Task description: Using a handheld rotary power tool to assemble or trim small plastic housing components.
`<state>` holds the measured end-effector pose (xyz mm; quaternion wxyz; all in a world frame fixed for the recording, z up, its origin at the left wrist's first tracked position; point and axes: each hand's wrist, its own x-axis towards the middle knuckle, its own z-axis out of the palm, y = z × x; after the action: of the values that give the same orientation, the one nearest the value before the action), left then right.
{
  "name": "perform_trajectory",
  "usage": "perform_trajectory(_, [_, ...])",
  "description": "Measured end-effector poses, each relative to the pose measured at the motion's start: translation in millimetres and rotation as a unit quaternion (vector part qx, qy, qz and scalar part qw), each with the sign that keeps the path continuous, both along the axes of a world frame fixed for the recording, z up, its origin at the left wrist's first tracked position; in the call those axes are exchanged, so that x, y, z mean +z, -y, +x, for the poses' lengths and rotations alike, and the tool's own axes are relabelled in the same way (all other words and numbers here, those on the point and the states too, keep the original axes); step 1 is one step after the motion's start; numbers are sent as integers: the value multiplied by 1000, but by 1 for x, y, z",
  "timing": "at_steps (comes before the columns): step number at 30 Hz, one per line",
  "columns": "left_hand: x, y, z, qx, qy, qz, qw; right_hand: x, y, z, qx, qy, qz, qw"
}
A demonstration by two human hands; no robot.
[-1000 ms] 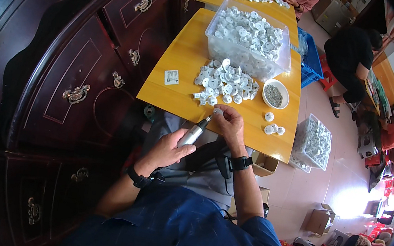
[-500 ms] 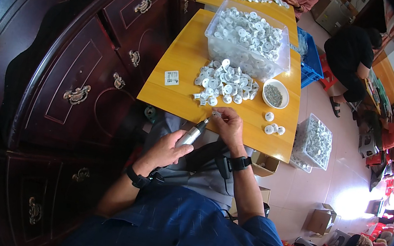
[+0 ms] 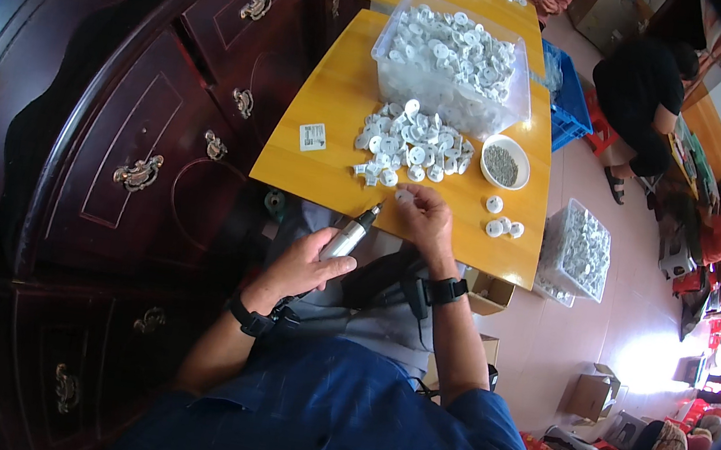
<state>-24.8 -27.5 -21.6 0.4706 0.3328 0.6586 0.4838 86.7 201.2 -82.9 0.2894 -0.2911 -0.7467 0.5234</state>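
My left hand grips a silver electric screwdriver, its tip pointing up toward the table edge. My right hand pinches a small white round plastic part just above the front of the yellow wooden table. A heap of the same white parts lies just beyond my right hand. A small white bowl of dark screws stands to the right of the heap. Three separate white parts lie at the right, near the table's front edge.
A clear plastic bin full of white parts stands at the back of the table, and another bin sits on the floor at right. A dark wooden cabinet fills the left. A person in black crouches beyond. A small white label lies on the table.
My right hand has moved slightly up toward the heap with a white part between its fingers. The left hand keeps the screwdriver in almost the same place.
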Motion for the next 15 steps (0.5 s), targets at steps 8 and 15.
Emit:
perform_trajectory(8, [7, 19, -4, -21, 46, 8, 999, 33, -35, 42, -18, 113, 213, 970])
perform_trajectory(15, [-2, 45, -13, -53, 31, -62, 996, 26, -44, 56, -55, 147, 212, 965])
